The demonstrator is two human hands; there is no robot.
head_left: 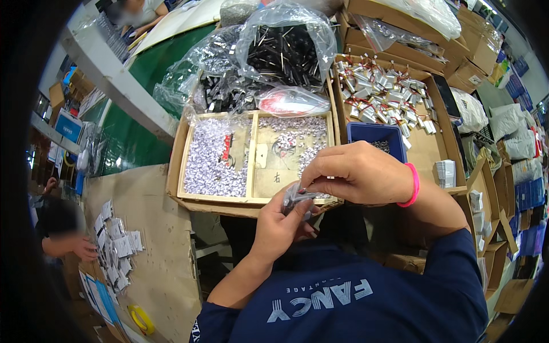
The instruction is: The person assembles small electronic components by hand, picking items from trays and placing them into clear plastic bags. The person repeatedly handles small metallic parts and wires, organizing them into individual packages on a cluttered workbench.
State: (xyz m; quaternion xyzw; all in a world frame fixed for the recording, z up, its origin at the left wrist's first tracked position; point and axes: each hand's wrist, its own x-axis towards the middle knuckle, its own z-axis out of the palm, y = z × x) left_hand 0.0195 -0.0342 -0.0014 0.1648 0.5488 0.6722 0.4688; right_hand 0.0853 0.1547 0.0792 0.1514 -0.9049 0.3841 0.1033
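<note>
My left hand [273, 227] is closed around several shiny grey plastic pieces [296, 197], just in front of a wooden tray [251, 154]. Above them, my right hand [366, 171] has its thumb and forefinger pinched together at the pieces' upper end. Whatever lies between those fingertips is too small to make out. The tray has two compartments: small white parts [211, 154] fill the left one, while fewer are scattered in the right. Beside my right hand stands a blue bin [350, 132] of small dark pieces.
A carton [436, 150] at right holds silver battery-like packs [389, 94] with red wires. Behind the tray, plastic bags contain black parts [286, 57]. On the left table lie flat white packets [117, 246] and a yellow tape roll [140, 319], near another person's hand [84, 248]. A metal post [117, 83] slants at left.
</note>
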